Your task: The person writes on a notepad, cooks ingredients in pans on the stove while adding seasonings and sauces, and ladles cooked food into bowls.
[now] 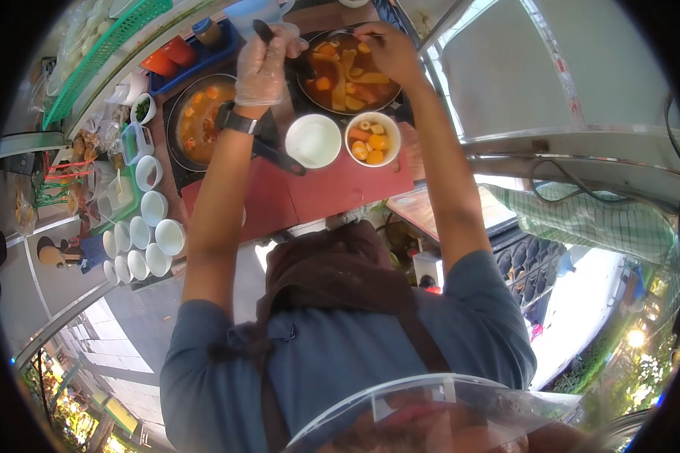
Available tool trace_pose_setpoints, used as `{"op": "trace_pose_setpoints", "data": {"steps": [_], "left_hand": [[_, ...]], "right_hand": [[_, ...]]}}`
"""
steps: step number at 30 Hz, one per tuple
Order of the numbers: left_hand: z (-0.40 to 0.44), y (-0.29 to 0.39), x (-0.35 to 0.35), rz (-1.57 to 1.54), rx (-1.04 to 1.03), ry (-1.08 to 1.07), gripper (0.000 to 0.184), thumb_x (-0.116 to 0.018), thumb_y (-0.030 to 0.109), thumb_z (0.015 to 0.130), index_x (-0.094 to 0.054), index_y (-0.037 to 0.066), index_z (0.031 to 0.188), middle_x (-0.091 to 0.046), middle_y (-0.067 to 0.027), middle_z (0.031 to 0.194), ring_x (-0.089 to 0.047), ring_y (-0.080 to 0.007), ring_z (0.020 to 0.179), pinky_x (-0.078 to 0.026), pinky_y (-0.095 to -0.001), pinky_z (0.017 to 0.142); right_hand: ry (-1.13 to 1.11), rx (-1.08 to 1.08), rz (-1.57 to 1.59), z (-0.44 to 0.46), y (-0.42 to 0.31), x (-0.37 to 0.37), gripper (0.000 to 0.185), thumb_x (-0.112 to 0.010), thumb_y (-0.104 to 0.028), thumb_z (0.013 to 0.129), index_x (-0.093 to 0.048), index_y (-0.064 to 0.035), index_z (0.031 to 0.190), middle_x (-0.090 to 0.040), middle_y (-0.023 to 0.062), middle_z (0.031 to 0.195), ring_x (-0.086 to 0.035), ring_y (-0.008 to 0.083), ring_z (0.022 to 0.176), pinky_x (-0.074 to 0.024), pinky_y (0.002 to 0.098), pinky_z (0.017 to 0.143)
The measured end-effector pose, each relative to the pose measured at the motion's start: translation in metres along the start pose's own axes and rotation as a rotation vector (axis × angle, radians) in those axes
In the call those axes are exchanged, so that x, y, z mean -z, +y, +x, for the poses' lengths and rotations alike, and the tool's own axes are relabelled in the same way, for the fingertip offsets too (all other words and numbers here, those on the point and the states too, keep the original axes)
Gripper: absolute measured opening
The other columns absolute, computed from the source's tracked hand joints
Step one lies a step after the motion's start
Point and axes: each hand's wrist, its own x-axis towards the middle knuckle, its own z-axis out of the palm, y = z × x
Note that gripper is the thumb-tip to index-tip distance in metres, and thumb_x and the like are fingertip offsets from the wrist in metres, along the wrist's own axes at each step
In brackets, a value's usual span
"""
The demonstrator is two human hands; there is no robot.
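My left hand point(263, 72), in a clear plastic glove, is closed around a black-handled cooking utensil point(264, 32). The utensil's dark lower end seems to reach the left side of the right-hand pan point(397, 106), but its shape is partly hidden. Red-orange stew point(347, 75) with flat strips and chunks fills that pan. Over its upper right side is my bare right hand point(391, 54), fingers pinched together; what they hold, if anything, is too small to tell. Below the pan stand an empty white bowl point(313, 141) and a white bowl point(350, 145) with orange and pale pieces in it.
A second pan point(172, 143) of stew sits left, its black handle point(279, 157) pointing toward the empty bowl. Several white cups point(154, 208) stand farther left. Red bottles point(178, 51) lie in a blue tray point(215, 53). A red board point(317, 192) covers the near counter.
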Motion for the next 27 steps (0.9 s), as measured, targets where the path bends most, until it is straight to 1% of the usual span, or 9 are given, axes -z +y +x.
{"op": "trace_pose_setpoints", "data": {"steps": [1, 2, 5, 11, 13, 16, 22, 24, 27], "left_hand": [[0.001, -0.006, -0.003, 0.002, -0.006, 0.002, 0.022, -0.051, 0.021, 0.110, -0.056, 0.001, 0.103, -0.056, -0.0054, 0.088, -0.061, -0.0182, 0.089, -0.052, -0.0350, 0.088], [0.001, -0.011, -0.004, 0.064, 0.028, -0.006, 0.022, -0.052, 0.026, 0.111, -0.055, 0.005, 0.105, -0.051, -0.0020, 0.084, -0.056, -0.0163, 0.085, -0.052, -0.0395, 0.092], [0.002, -0.013, -0.010, 0.184, 0.072, -0.013, 0.024, -0.052, 0.027, 0.111, -0.056, 0.005, 0.103, -0.051, -0.0019, 0.084, -0.054, -0.0152, 0.083, -0.052, -0.0375, 0.088], [0.004, -0.018, 0.001, 0.139, 0.023, -0.036, 0.024, -0.052, 0.023, 0.110, -0.059, 0.001, 0.106, -0.063, -0.0047, 0.096, -0.062, -0.0138, 0.081, -0.052, -0.0297, 0.079], [0.005, -0.015, 0.003, 0.134, 0.011, -0.052, 0.024, -0.052, 0.023, 0.110, -0.059, 0.000, 0.105, -0.063, -0.0052, 0.097, -0.062, -0.0140, 0.082, -0.051, -0.0297, 0.080], [0.005, -0.015, 0.006, 0.095, 0.032, -0.033, 0.024, -0.051, 0.023, 0.110, -0.059, 0.000, 0.104, -0.062, -0.0058, 0.097, -0.060, -0.0143, 0.083, -0.051, -0.0301, 0.081], [0.002, -0.012, -0.002, -0.003, -0.005, -0.080, 0.024, -0.051, 0.022, 0.111, -0.059, 0.000, 0.106, -0.057, -0.0051, 0.091, -0.058, -0.0149, 0.084, -0.052, -0.0328, 0.083], [0.002, -0.008, -0.010, -0.036, 0.045, -0.054, 0.020, -0.051, 0.025, 0.111, -0.055, 0.007, 0.102, -0.048, -0.0016, 0.085, -0.053, -0.0163, 0.084, -0.050, -0.0400, 0.095], [0.000, -0.010, -0.026, -0.070, 0.077, -0.040, 0.021, -0.053, 0.026, 0.110, -0.056, 0.007, 0.103, -0.050, -0.0023, 0.086, -0.054, -0.0167, 0.083, -0.051, -0.0394, 0.095]], "right_hand": [[-0.042, 0.107, 0.003, 0.008, 0.007, -0.008, 0.015, -0.066, -0.013, 0.100, -0.073, -0.0067, 0.112, -0.076, 0.0105, 0.106, -0.074, 0.0223, 0.095, -0.0563, 0.0303, 0.087], [-0.039, 0.110, 0.005, 0.015, 0.014, -0.015, 0.015, -0.066, -0.013, 0.100, -0.073, -0.0067, 0.112, -0.076, 0.0105, 0.106, -0.074, 0.0223, 0.095, -0.0563, 0.0303, 0.087], [-0.146, 0.128, 0.041, 0.032, 0.025, -0.027, 0.014, -0.065, -0.011, 0.101, -0.072, -0.0066, 0.113, -0.076, 0.0086, 0.108, -0.073, 0.0197, 0.097, -0.0562, 0.0308, 0.089], [-0.246, -0.181, 0.345, 0.047, 0.050, -0.040, 0.022, -0.062, -0.017, 0.104, -0.068, 0.0014, 0.115, -0.076, 0.0106, 0.106, -0.074, 0.0176, 0.093, -0.0585, 0.0290, 0.086], [-0.127, -0.438, 0.505, 0.044, 0.054, -0.039, 0.023, -0.061, -0.016, 0.104, -0.069, 0.0055, 0.107, -0.076, 0.0148, 0.096, -0.076, 0.0185, 0.083, -0.0616, 0.0259, 0.074], [-0.063, -0.508, 0.586, 0.039, 0.061, -0.036, 0.023, -0.063, -0.015, 0.102, -0.067, 0.0073, 0.107, -0.075, 0.0169, 0.093, -0.076, 0.0199, 0.079, -0.0623, 0.0256, 0.068], [0.091, -0.543, 0.615, 0.020, 0.045, 0.003, 0.019, -0.060, -0.012, 0.102, -0.065, 0.0068, 0.106, -0.075, 0.0160, 0.092, -0.075, 0.0185, 0.074, -0.0630, 0.0267, 0.068], [0.144, -0.542, 0.604, 0.010, 0.037, 0.017, 0.019, -0.060, -0.011, 0.102, -0.065, 0.0067, 0.106, -0.075, 0.0154, 0.091, -0.075, 0.0185, 0.074, -0.0630, 0.0270, 0.068], [0.234, -0.538, 0.543, -0.008, 0.021, 0.032, 0.019, -0.061, -0.012, 0.101, -0.065, 0.0064, 0.104, -0.075, 0.0130, 0.091, -0.075, 0.0179, 0.073, -0.0627, 0.0275, 0.068]]}}
